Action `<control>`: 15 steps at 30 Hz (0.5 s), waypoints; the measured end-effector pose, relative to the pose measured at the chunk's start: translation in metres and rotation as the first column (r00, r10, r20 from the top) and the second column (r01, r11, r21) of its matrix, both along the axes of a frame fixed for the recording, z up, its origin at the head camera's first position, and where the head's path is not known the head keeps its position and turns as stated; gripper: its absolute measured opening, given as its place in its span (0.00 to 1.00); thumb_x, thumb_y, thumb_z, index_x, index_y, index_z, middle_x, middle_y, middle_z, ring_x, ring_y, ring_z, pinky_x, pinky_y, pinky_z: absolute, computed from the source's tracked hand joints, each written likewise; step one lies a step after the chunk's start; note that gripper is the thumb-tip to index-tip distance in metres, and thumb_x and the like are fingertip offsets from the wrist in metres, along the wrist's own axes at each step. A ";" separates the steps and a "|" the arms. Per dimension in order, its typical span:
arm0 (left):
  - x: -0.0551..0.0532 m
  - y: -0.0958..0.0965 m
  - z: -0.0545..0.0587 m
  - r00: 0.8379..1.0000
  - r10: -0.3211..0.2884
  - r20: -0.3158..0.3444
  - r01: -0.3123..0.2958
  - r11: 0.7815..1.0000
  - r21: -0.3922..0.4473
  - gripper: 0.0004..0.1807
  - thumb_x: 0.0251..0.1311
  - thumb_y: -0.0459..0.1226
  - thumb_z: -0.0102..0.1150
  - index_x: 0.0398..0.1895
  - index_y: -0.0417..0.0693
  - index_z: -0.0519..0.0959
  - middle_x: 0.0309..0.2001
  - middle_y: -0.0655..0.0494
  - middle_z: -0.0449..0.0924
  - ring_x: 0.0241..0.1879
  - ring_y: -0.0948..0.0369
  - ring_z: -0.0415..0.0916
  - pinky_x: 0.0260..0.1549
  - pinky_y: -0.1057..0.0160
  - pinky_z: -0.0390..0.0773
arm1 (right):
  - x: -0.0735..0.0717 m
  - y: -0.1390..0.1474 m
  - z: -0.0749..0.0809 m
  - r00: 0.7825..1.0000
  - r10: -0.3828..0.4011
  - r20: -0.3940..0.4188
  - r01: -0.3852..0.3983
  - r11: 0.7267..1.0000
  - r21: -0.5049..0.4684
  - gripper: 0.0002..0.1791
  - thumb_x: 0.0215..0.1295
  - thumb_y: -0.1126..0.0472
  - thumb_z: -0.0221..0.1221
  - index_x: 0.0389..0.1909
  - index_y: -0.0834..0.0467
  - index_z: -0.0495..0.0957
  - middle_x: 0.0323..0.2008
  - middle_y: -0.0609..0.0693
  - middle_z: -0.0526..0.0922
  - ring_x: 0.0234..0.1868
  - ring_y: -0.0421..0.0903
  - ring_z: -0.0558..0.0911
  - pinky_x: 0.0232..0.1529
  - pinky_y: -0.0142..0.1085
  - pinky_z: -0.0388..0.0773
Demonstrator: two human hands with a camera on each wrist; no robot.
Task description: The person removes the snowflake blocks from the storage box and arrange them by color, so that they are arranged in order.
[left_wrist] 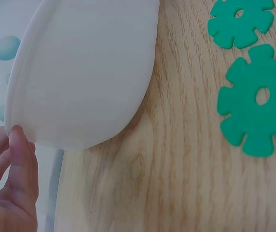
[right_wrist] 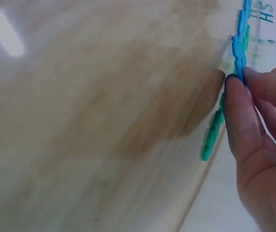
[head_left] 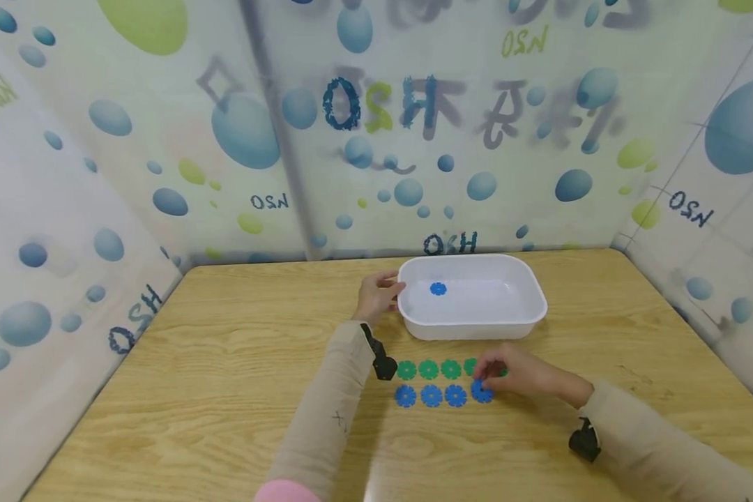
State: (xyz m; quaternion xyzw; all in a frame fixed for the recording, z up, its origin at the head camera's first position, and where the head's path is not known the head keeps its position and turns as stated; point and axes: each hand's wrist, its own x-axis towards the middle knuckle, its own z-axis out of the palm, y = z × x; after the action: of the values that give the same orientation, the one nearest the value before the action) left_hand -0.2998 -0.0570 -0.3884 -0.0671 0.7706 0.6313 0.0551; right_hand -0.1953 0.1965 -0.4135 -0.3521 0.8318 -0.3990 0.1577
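Observation:
My left hand (head_left: 376,296) holds the left end of a white plastic basin (head_left: 477,331), thumb and fingers at its rim; the left wrist view shows the fingertips on the basin wall (left_wrist: 89,96). One blue snowflake disc (head_left: 438,288) lies inside the basin. In front of it, my right hand (head_left: 517,373) pinches another blue snowflake disc (right_wrist: 240,65) between thumb and fingers, at the right end of a row of blue discs (head_left: 431,396). Behind that row runs a row of green snowflake discs (head_left: 429,369), partly hidden by the right hand.
Everything stands on a wood-grain table (head_left: 226,362). A wall covering with printed bubbles (head_left: 245,132) rises behind the table's back edge and on both sides. Black wrist devices (head_left: 585,440) are strapped over the beige sleeves.

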 end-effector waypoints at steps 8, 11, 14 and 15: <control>0.000 0.000 0.000 1.000 0.000 -0.004 0.000 1.000 0.003 0.20 0.54 0.35 0.59 0.52 0.47 0.74 0.41 0.47 0.73 0.29 0.59 0.77 0.20 0.68 0.78 | 0.002 -0.002 -0.002 0.999 -0.036 -0.040 0.038 0.999 0.029 0.03 0.52 0.67 0.61 0.28 0.59 0.78 0.27 0.47 0.79 0.28 0.35 0.75 0.31 0.30 0.76; 0.000 0.000 0.000 1.000 0.002 -0.004 -0.002 1.000 0.005 0.20 0.54 0.35 0.59 0.52 0.47 0.74 0.41 0.47 0.73 0.29 0.59 0.77 0.20 0.68 0.78 | 0.003 -0.002 -0.003 0.997 -0.049 -0.054 0.051 0.998 0.045 0.03 0.52 0.68 0.61 0.28 0.59 0.78 0.27 0.44 0.79 0.28 0.35 0.75 0.30 0.30 0.76; 0.000 0.000 0.000 1.000 0.002 -0.007 -0.002 1.000 0.006 0.20 0.54 0.35 0.59 0.52 0.47 0.74 0.41 0.47 0.73 0.29 0.59 0.77 0.20 0.68 0.78 | 0.003 -0.003 -0.002 0.997 -0.061 -0.055 0.064 0.996 0.057 0.03 0.51 0.68 0.61 0.28 0.58 0.78 0.27 0.43 0.78 0.28 0.35 0.75 0.30 0.29 0.75; 0.000 0.000 0.000 1.000 0.002 -0.008 -0.002 1.000 0.004 0.19 0.54 0.35 0.59 0.52 0.47 0.74 0.41 0.47 0.73 0.29 0.59 0.77 0.20 0.68 0.78 | 0.004 -0.003 -0.002 0.996 -0.064 -0.057 0.067 0.996 0.059 0.03 0.51 0.68 0.61 0.28 0.58 0.78 0.27 0.42 0.78 0.28 0.35 0.75 0.30 0.29 0.75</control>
State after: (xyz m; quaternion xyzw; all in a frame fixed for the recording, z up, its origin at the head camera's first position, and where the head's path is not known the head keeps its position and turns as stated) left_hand -0.2994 -0.0573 -0.3887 -0.0652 0.7694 0.6334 0.0513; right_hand -0.1916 0.1934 -0.4153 -0.3306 0.8587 -0.3686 0.1322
